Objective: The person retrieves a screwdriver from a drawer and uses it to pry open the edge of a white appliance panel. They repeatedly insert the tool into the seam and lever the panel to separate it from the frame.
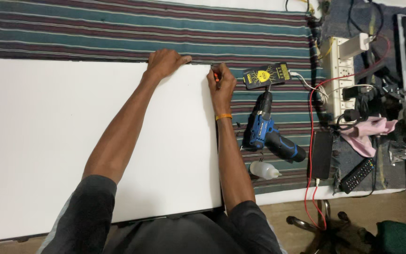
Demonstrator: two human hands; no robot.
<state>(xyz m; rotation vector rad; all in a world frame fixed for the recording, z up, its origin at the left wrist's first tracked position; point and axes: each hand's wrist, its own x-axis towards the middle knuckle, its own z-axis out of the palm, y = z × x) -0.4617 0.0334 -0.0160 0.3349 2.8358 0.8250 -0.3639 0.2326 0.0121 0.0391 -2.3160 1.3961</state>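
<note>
Your left hand [165,62] lay flat with curled fingers over the far edge of the big white panel [85,141], near its upper right corner, pressing it down and grasping nothing else. Your right hand [222,84] was closed around a small orange-tipped tool [216,77] at the panel's right edge, close by that same corner, at about one o'clock from the panel's middle. Judging from that, you were at work on the corner only; the rest of the right edge and the near edge looked untouched, so most of the job along the border seemed left to do. At three o'clock from your right hand lay the blue cordless drill [269,131], unused, with a small white squeeze bottle [264,170] at five o'clock and a black box with yellow markings [266,75] just beyond the drill. The panel rested on a striped cloth [118,28] of teal and maroon. Farther right sat a white power strip [341,75], red wires [312,117], a pink rag [370,134] and a remote control [358,175].
</note>
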